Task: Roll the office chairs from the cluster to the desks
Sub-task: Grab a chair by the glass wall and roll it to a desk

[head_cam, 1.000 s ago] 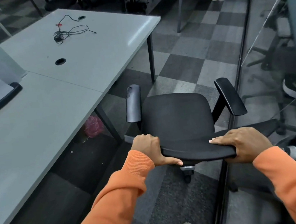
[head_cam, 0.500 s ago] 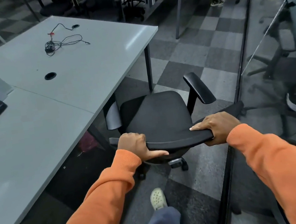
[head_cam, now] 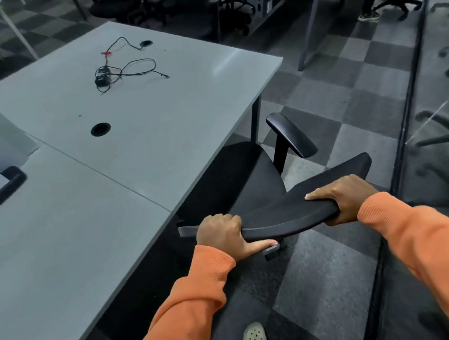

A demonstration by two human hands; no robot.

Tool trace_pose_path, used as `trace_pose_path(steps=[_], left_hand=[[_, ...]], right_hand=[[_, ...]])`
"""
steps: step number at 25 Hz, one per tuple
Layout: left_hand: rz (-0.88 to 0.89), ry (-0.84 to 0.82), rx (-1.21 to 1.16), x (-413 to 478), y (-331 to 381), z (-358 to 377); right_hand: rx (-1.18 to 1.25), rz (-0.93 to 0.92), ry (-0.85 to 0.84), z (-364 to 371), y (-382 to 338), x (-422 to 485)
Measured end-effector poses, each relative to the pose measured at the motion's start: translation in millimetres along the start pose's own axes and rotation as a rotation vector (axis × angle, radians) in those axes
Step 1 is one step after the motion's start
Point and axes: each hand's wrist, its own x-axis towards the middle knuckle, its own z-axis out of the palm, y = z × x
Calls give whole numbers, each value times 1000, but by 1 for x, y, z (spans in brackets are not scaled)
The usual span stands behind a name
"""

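A black office chair [head_cam: 247, 178] stands at the near right edge of a grey desk [head_cam: 155, 127], its seat partly under the desktop. Its left armrest is hidden by the desk; the right armrest [head_cam: 293, 135] sticks out beside the desk leg. I look down on the top edge of the backrest [head_cam: 289, 212]. My left hand [head_cam: 223, 235] grips that edge at its left end, thumb stretched along the underside. My right hand [head_cam: 344, 197] grips the right part, thumb on top. Both sleeves are orange.
A tangle of black cable [head_cam: 122, 72] and a round cable hole [head_cam: 100, 129] are on the desktop. A glass partition [head_cam: 409, 105] runs along the right, with chairs behind it. More desks and chairs [head_cam: 229, 0] stand at the back. My shoe [head_cam: 254, 337] is on the checkered carpet.
The chair has rolled left and forward, from open floor to partly under the desk. Its left armrest has gone out of sight beneath the desktop. Both hands kept their hold on the backrest.
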Motion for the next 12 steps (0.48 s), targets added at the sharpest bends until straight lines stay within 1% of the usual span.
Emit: trace_pose_path(steps=[5, 12], left_hand=[[-45, -5, 26, 30, -20, 7], [-138, -223, 187, 66, -21, -3]], right_hand=[[-76, -49, -57, -25, 8, 58], [-134, -134, -34, -37, 29, 115]])
